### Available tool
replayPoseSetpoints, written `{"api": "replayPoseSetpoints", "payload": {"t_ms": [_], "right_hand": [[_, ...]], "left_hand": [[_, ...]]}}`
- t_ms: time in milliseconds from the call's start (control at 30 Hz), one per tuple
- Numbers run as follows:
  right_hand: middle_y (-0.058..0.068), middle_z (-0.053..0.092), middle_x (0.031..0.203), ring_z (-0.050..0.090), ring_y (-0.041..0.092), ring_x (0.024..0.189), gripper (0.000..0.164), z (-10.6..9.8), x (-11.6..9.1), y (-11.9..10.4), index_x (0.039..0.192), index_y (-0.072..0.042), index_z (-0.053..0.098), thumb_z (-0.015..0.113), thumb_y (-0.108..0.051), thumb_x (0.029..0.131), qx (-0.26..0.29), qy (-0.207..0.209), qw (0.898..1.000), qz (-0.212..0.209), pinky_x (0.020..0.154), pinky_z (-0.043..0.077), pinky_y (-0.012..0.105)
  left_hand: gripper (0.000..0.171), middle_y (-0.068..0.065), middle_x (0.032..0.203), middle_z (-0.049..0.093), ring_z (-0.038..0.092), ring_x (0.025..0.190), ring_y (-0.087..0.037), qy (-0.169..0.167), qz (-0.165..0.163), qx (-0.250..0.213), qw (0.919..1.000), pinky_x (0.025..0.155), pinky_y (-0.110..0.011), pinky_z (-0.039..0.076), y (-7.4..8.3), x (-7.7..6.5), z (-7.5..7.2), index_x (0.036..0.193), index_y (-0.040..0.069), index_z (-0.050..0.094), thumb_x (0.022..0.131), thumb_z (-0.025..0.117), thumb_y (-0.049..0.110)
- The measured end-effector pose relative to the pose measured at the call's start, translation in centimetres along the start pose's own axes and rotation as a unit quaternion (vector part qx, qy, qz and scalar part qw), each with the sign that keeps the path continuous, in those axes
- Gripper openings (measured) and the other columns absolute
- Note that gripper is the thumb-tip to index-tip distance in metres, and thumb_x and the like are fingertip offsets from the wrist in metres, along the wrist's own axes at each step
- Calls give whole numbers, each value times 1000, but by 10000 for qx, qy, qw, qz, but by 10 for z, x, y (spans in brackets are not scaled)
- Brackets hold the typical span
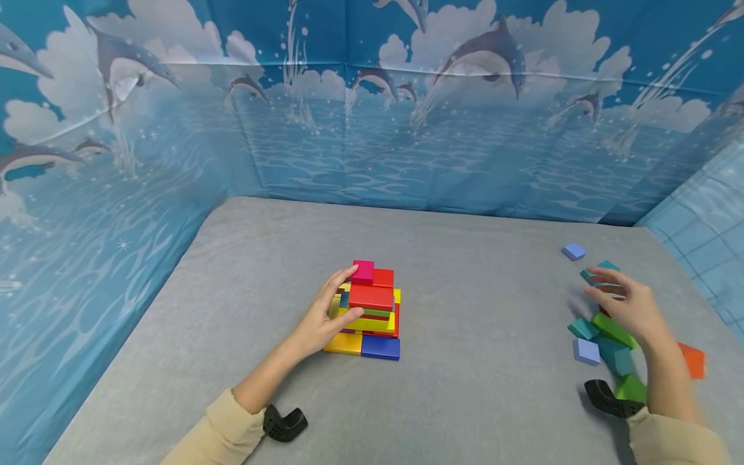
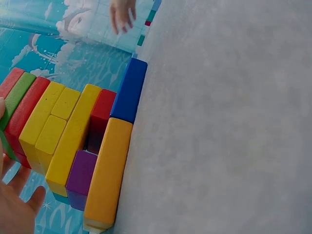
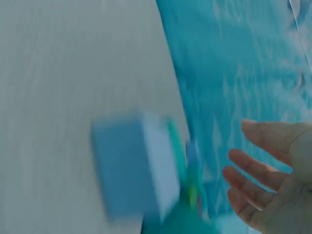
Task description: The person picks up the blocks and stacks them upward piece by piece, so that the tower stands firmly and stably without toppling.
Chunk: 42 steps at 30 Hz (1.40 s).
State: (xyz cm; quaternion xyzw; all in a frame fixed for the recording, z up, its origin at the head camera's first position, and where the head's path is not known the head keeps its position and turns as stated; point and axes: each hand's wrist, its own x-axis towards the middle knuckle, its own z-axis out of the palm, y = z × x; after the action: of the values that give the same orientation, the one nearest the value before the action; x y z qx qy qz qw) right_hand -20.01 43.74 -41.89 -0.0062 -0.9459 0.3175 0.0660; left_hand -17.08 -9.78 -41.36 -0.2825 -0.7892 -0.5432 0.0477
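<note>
A stack of coloured toy blocks (image 1: 372, 307) stands left of centre, with a yellow-orange block (image 2: 111, 170) and a blue block (image 1: 380, 347) at its base. A magenta block (image 1: 363, 272) and a red one (image 1: 383, 278) top it. My left hand (image 1: 325, 316) spreads against the stack's left side, forefinger at the magenta block and thumb by the red layer below. Over the loose blocks at the right, my right hand (image 1: 630, 307) hovers with loosely bent fingers and nothing in it. In the right wrist view its fingers (image 3: 256, 192) are apart, beside a blurred light-blue block (image 3: 129, 168).
Several loose blocks lie under and around the right hand, including a green one (image 1: 615, 330), a teal one (image 1: 617, 356) and an orange one (image 1: 693, 360). Another light-blue block (image 1: 573, 251) lies farther back. A dolphin-print curtain (image 1: 372, 129) borders the grey table (image 1: 482, 387).
</note>
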Motion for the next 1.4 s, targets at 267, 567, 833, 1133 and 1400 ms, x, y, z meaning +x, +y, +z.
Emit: {"api": "replayPoseSetpoints", "payload": {"t_ms": [267, 567, 833, 1133, 1400], "right_hand": [[39, 44, 114, 44, 51, 97, 53, -17, -33, -15, 126, 11, 41, 53, -29, 93, -549, -266, 9959, 666, 68, 43, 52], [40, 45, 110, 42, 49, 93, 52, -14, -34, -9, 121, 10, 46, 54, -32, 92, -837, -244, 9922, 893, 66, 43, 51], [35, 47, 113, 49, 49, 94, 34, -4, -27, -10, 121, 8, 49, 53, -10, 92, -620, -190, 9978, 117, 60, 48, 18], [37, 46, 113, 46, 47, 94, 48, -2, -21, -8, 122, 13, 45, 52, -25, 93, -591, -170, 9962, 611, 72, 44, 54], [32, 51, 110, 52, 34, 95, 50, -1, -21, -35, 122, 8, 49, 54, -31, 92, -548, 96, 9984, 131, 76, 49, 40]], "left_hand": [[65, -5, 145, 29, 35, 124, -25, 14, 53, 4, 10000, 99, -58, 28, 0, 1, 0, 143, 20, 28, 87, 61, 13], [65, -5, 146, 28, 34, 125, -26, -1, -15, -4, 10000, 100, -59, 27, 1, 1, 0, 143, 20, 27, 88, 60, 15], [64, -6, 146, 27, 33, 126, -28, -28, -96, -28, 9999, 99, -60, 27, 3, 0, -1, 143, 22, 27, 88, 60, 22], [65, -5, 147, 26, 29, 130, -27, -31, -193, -41, 9998, 100, -60, 24, 4, 0, -2, 143, 23, 27, 88, 60, 22], [64, -5, 147, 26, 31, 128, -27, -20, -107, -8, 9999, 100, -60, 25, 2, 0, -1, 143, 21, 27, 88, 60, 21]]}}
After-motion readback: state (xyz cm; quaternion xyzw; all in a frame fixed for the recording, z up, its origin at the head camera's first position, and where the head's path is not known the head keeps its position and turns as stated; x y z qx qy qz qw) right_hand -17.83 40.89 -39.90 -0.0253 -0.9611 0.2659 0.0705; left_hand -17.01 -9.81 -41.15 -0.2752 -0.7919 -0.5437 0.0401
